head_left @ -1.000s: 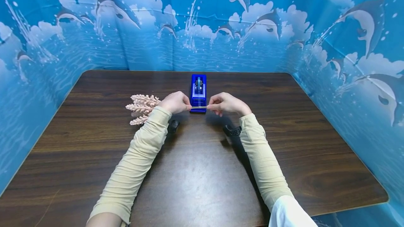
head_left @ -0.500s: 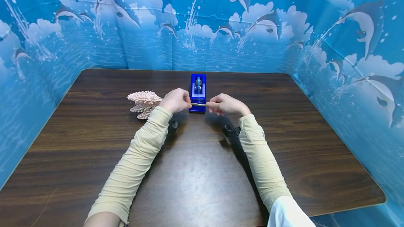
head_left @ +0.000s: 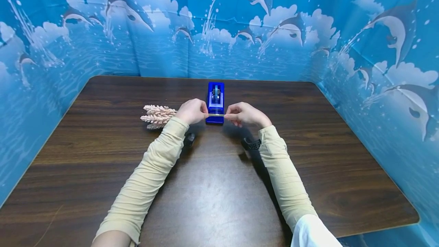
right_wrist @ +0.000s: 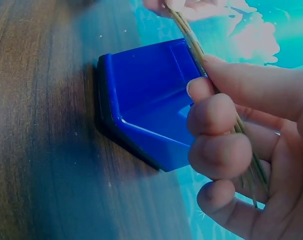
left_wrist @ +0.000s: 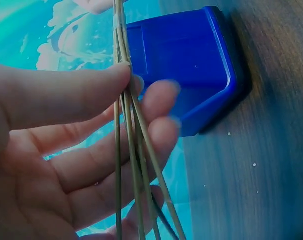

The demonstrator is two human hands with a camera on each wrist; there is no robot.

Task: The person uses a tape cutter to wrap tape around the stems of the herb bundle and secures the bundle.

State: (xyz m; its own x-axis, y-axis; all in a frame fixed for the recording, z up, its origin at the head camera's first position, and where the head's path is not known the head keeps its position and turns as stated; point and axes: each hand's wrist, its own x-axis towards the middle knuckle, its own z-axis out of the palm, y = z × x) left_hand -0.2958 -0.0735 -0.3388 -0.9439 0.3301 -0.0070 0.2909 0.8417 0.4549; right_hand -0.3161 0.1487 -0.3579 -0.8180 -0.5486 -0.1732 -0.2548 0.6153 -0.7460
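A bunch of pale pink flower sprigs (head_left: 158, 116) points left, its heads beyond my left hand (head_left: 193, 111). Thumb and fingertips of that hand pinch the thin greenish stems (left_wrist: 134, 150), which fan out below the thumb in the left wrist view. My right hand (head_left: 247, 114) pinches the same stems farther right, between thumb and index finger, with the other fingers curled loosely near them. Between the hands the stems run level in front of a blue tape dispenser (head_left: 215, 106). A shiny clear band (left_wrist: 120, 21) shows around the stems between the hands.
The dispenser, with its tape roll (head_left: 216, 92), stands near the back edge of the dark wooden table (head_left: 308, 163). A blue dolphin-print curtain (head_left: 154, 56) surrounds the back and sides. Dark wrist cameras (head_left: 251, 143) hang beneath the forearms.
The flower heads have turned and shifted, first upward, then back down, and now sit in a narrower bunch. Both hands stay almost in place, still pinching the stems.
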